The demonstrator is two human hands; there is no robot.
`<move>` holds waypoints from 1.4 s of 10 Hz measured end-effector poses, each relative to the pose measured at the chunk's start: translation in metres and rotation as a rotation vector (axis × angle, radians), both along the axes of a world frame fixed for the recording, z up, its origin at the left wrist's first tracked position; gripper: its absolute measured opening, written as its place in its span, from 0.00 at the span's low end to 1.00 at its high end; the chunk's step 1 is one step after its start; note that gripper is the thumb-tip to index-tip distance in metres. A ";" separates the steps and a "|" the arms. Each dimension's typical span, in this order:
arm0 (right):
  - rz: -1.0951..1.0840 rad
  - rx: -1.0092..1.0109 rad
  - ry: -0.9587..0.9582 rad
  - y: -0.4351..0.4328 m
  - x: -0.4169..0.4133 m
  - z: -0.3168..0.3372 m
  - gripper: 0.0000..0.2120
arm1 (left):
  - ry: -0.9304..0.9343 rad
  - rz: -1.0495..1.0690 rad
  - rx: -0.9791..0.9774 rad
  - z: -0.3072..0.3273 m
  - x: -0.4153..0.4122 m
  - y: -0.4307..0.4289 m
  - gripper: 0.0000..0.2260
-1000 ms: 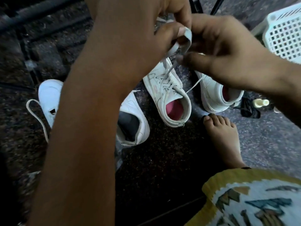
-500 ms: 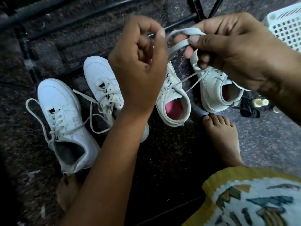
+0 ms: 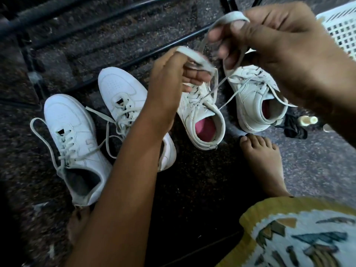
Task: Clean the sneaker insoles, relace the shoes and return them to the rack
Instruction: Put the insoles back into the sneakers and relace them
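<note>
Several white sneakers stand on the dark stone floor. The middle sneaker has a pink insole and its white lace rises to both hands. My left hand holds one looped end of that lace above the shoe. My right hand pinches the other loop higher up, to the right. A second pink-lined sneaker sits just right of it. Two larger white sneakers, one at the left and one beside it, lie with loose laces.
Black metal rack bars run across the floor behind the shoes. A white plastic basket is at the upper right. A small pale bottle and a black cloth lie by the right sneaker. My bare foot rests beside the middle shoe.
My left arm has dropped and swung right, uncovering the two left sneakers. Both hands have drawn apart, pulling the lace loops wider, the right one staying high.
</note>
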State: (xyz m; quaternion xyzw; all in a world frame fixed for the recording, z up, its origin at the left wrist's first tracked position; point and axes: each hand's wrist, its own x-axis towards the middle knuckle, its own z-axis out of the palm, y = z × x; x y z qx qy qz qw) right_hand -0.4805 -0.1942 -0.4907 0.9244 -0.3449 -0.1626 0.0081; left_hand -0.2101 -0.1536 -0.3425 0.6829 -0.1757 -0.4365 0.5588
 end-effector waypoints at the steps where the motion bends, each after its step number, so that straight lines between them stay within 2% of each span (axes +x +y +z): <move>1: -0.005 0.002 0.003 0.000 0.000 0.000 0.17 | 0.097 -0.074 0.075 -0.002 0.005 0.001 0.12; 2: -0.010 -0.003 0.002 0.000 0.000 0.000 0.17 | 0.224 -0.100 -0.021 0.000 0.003 0.002 0.17; 3: -0.012 -0.016 -0.005 0.001 0.001 0.000 0.17 | 0.313 -0.090 -0.149 0.003 -0.001 0.003 0.09; 4: -0.003 -0.022 -0.020 0.000 0.001 -0.002 0.16 | 0.227 -0.010 -0.215 0.003 0.002 0.004 0.07; 5: -0.004 -0.022 -0.040 0.003 -0.003 -0.004 0.17 | 0.051 0.006 -0.238 0.006 0.010 0.006 0.20; 6: -0.009 -0.001 -0.051 -0.002 0.001 -0.004 0.21 | -0.164 -0.079 -0.223 0.012 0.013 0.005 0.21; 7: -0.024 0.035 0.021 0.002 -0.008 -0.001 0.21 | -0.267 -0.129 -0.217 0.013 0.015 0.003 0.19; 8: -0.069 0.202 -0.201 -0.006 0.033 0.036 0.12 | -0.202 -0.107 -0.242 0.010 0.014 0.002 0.20; 9: -0.424 1.223 -0.922 -0.043 0.143 0.102 0.08 | -0.103 -0.074 -0.255 0.008 0.014 0.003 0.20; 10: -0.383 1.537 -0.988 -0.047 0.170 0.123 0.10 | -0.052 -0.024 -0.235 0.007 0.015 0.004 0.18; 11: -0.313 1.410 -0.975 -0.047 0.153 0.117 0.06 | -0.074 0.020 -0.186 0.006 0.021 0.006 0.10; 12: -0.236 1.323 -0.894 -0.053 0.148 0.116 0.07 | -0.120 0.048 -0.158 0.006 0.022 0.007 0.16; 14: -0.145 1.155 -0.809 -0.061 0.148 0.121 0.14 | -0.108 0.074 -0.155 0.005 0.018 0.005 0.17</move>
